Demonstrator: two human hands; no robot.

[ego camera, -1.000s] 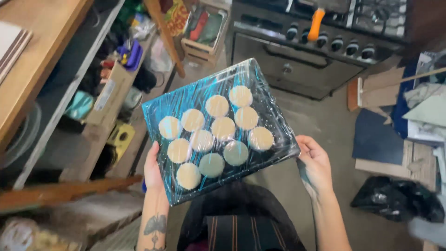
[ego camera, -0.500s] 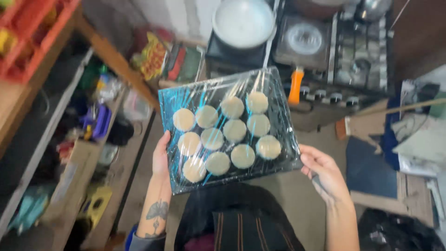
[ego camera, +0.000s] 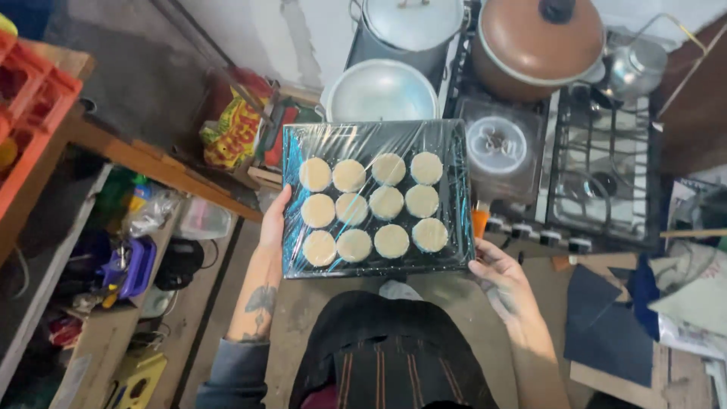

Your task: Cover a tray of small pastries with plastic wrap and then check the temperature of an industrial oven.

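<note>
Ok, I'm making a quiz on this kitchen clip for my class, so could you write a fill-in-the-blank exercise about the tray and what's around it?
1. The dark tray, held by the left hand and right hand, carries ____ pale round dough discs.
2. The discs lie under clear plastic ____.
3. Beyond the tray, a brown ____ with a lid sits on the gas stove.
4. The discs are set out in ____ rows.

Missing words: twelve; wrap; pot; three

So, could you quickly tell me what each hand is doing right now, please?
Left hand: closed on the left edge of the film-wrapped tray of round dough discs.
Right hand: holding the tray's lower right corner.
</note>
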